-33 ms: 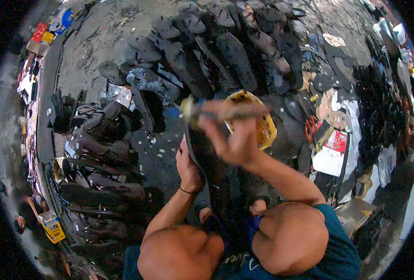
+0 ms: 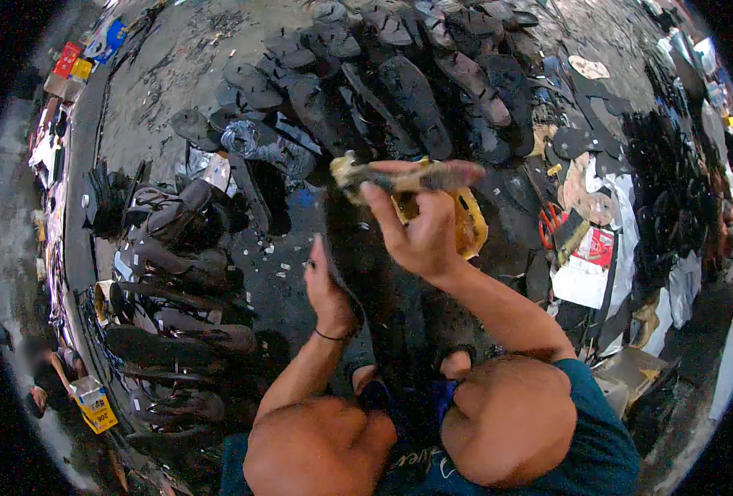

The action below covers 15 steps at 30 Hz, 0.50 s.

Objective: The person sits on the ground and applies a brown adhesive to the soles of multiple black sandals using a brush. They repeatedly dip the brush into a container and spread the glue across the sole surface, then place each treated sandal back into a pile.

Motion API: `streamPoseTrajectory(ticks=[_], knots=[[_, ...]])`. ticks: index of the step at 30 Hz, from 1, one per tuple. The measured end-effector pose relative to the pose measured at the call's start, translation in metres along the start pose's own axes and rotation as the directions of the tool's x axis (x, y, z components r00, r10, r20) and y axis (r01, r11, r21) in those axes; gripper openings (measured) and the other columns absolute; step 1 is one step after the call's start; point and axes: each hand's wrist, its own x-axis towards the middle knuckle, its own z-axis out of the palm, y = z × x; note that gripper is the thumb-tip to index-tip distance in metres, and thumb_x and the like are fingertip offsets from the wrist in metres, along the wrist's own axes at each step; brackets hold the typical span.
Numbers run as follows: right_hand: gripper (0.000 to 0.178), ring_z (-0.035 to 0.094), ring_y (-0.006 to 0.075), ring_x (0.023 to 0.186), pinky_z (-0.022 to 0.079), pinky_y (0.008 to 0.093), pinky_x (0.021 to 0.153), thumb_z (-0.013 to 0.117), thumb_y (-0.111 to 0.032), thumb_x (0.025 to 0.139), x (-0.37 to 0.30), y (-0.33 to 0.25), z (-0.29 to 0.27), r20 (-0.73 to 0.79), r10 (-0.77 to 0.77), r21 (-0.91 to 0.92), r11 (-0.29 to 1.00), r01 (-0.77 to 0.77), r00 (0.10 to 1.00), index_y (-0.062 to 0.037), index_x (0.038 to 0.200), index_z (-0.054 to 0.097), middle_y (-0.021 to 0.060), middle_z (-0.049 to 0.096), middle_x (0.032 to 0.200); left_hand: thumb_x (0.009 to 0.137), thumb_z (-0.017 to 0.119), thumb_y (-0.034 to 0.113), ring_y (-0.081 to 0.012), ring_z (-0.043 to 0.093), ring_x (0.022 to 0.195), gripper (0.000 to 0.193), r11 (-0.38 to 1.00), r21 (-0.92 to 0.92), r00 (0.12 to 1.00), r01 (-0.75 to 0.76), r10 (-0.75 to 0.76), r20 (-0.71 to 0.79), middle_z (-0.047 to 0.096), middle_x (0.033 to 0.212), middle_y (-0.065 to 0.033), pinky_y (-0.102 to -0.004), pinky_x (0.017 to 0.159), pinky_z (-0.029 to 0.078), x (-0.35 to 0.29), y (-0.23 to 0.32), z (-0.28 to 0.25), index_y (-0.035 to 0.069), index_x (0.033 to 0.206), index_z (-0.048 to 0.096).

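A long dark shoe sole (image 2: pixel 351 240) stands in front of me between my knees. My left hand (image 2: pixel 331 296) grips its left edge, with part of the fingers hidden behind it. My right hand (image 2: pixel 424 240) is closed around a glue brush (image 2: pixel 420 175) held sideways. The brush's yellowish, clotted bristle end points left over the sole's far end; I cannot tell whether it touches. Just beyond and right of my right hand sits a yellow glue-crusted bowl (image 2: pixel 472 225), partly hidden by the hand and brush.
Several dark sandals (image 2: pixel 416 103) lie in rows beyond, and stacked footwear (image 2: pixel 180 264) fills the left side. To the right are red-handled scissors (image 2: pixel 551 223), a white-and-red packet (image 2: pixel 581 277) and scraps. A person (image 2: pixel 56 364) is at the far left beside a yellow-and-white box (image 2: pixel 93 403).
The brush, blurred before, now shows sharper and slightly higher in my right hand. My left hand still holds the sole's edge.
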Motion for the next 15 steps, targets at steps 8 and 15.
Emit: streamPoseTrajectory(ticks=[8,15], knots=[[0.024,0.063,0.0117,0.094,0.051,0.0294,0.085,0.065,-0.017,0.097,-0.005,0.009,-0.036,0.310,0.486,0.511,0.640,-0.574,0.817,-0.0006,0.115,0.065,0.0045,0.068,0.102,0.101,0.033,0.064,-0.0279,0.064,0.111,0.074,0.829,-0.196,0.849,0.523,-0.486,0.207,0.060,0.133,-0.0147,-0.0420,0.095,0.054,-0.027,0.008,-0.086,0.004,0.142,0.049],[0.023,0.067,0.0144,0.078,0.052,0.0305,0.072,0.076,-0.025,0.089,-0.023,-0.027,-0.026,0.703,0.368,0.009,0.851,-0.524,0.609,-0.0029,0.090,0.070,0.0048,0.070,0.086,0.099,0.028,0.069,-0.0310,0.055,0.126,0.083,0.845,-0.242,0.860,0.477,-0.391,0.328,0.055,0.140,-0.0154,-0.0451,0.104,0.048,-0.032,0.026,-0.059,0.002,0.146,0.041]])
